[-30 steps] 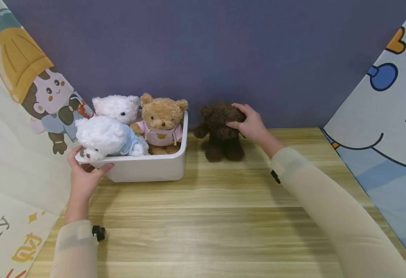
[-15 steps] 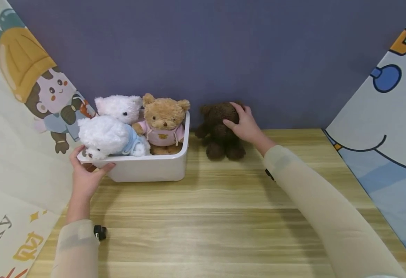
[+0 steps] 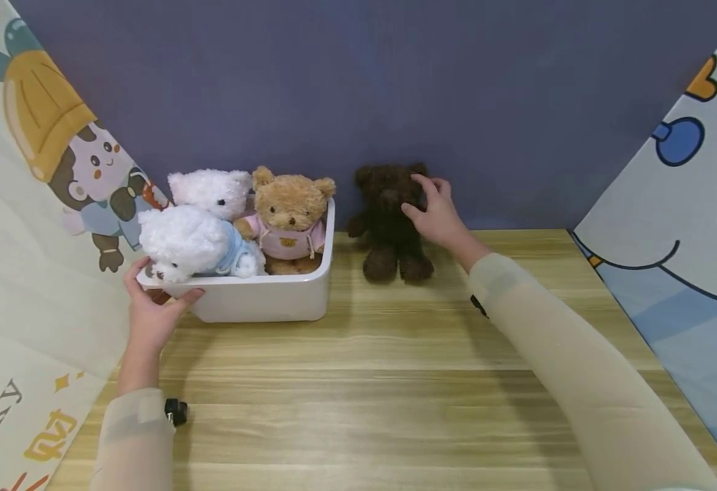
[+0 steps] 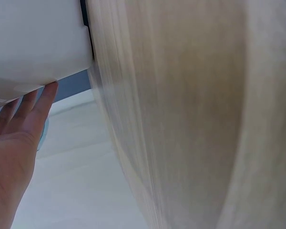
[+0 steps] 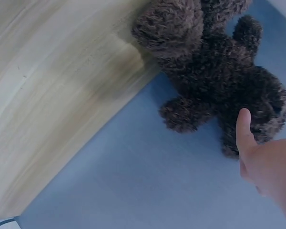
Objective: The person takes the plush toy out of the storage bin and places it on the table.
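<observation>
My left hand (image 3: 153,317) grips the near left corner of a white plastic bin (image 3: 266,298), thumb on the front wall and fingers along the left side. In the left wrist view the fingers (image 4: 40,107) lie straight against the bin wall. Three plush toys fill it: a white dog in blue (image 3: 183,239), a white plush (image 3: 211,191) behind it and a tan bear in a pink hoodie (image 3: 287,211). My right hand (image 3: 438,215) is at the head of a dark brown teddy bear (image 3: 392,225), fingers spread and thumb extended. The bear sits upright against the back panel.
The wood-grain table (image 3: 358,395) runs up to a blue-grey back panel (image 3: 358,88). Cartoon-printed panels stand at the left (image 3: 27,239) and right (image 3: 690,225). The bin stands close to the left panel, with a gap between it and the brown bear.
The brown bear's head has come up and back, and its face now points forward. My right hand's fingers have loosened at its side. The left hand and bin stay put.
</observation>
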### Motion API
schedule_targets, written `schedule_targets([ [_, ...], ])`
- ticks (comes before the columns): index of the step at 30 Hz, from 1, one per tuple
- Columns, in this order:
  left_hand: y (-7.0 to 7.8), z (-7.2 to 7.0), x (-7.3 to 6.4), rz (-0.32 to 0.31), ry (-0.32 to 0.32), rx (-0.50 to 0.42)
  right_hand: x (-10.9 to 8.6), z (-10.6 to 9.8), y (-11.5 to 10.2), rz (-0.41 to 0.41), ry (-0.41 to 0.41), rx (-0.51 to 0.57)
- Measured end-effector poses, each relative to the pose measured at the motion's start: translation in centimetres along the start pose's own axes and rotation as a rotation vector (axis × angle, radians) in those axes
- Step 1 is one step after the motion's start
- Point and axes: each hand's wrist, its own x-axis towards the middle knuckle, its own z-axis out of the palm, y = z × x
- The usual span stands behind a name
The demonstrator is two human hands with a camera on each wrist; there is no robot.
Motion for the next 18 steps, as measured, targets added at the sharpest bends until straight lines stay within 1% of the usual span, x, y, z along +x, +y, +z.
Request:
schedule_targets([
  [8, -0.1, 0.1, 0.1, 0.011, 0.002, 0.012, 0.2, -0.9, -1.6, -0.016, 0.015, -0.019],
  [12, -0.1, 0.1, 0.1, 0.002, 0.0, 0.01, 0.5, -1.1, -2.7, -0.026, -0.002, -0.033],
  [18, 0.0, 0.1, 0.0, -0.002, 0.0, 0.009, 1.2, -0.8, -4.6, -0.044, -0.032, -0.066],
])
